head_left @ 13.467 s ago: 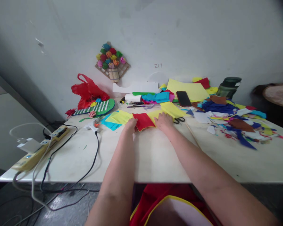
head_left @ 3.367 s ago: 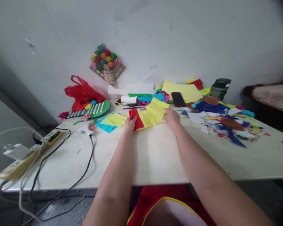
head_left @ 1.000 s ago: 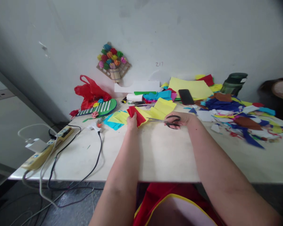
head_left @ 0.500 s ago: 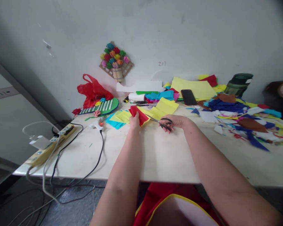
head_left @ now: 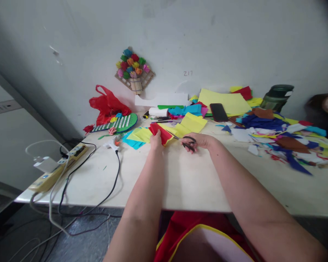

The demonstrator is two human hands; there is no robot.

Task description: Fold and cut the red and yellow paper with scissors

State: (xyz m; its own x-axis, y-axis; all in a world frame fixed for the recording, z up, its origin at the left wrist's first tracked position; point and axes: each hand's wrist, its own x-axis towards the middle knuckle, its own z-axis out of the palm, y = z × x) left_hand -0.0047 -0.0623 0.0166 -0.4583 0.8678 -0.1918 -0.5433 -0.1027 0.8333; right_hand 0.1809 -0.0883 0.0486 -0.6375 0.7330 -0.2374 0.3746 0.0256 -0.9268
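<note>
My left hand (head_left: 156,139) pinches a folded piece of red paper (head_left: 165,135) with a yellow edge showing along its lower right side. A pair of scissors (head_left: 190,139) with dark handles sits in my right hand (head_left: 194,143), its fingers through the loops. The blades point left and reach the right side of the red paper; their tips are hidden by it. Behind and beside the hands lie yellow paper sheets (head_left: 192,123), a smaller stack of yellow paper (head_left: 140,135) and blue paper (head_left: 133,143).
To the left are a hot glue gun (head_left: 113,143), a power strip (head_left: 54,169), a red plastic bag (head_left: 105,103) and a green flower-trimmed board (head_left: 127,123). A phone (head_left: 218,112), a dark green bottle (head_left: 276,97) and a heap of paper scraps (head_left: 292,142) occupy the right.
My right hand and the scissors have moved slightly left, so the blades reach further in at the red paper. My left hand stays nearly in place.
</note>
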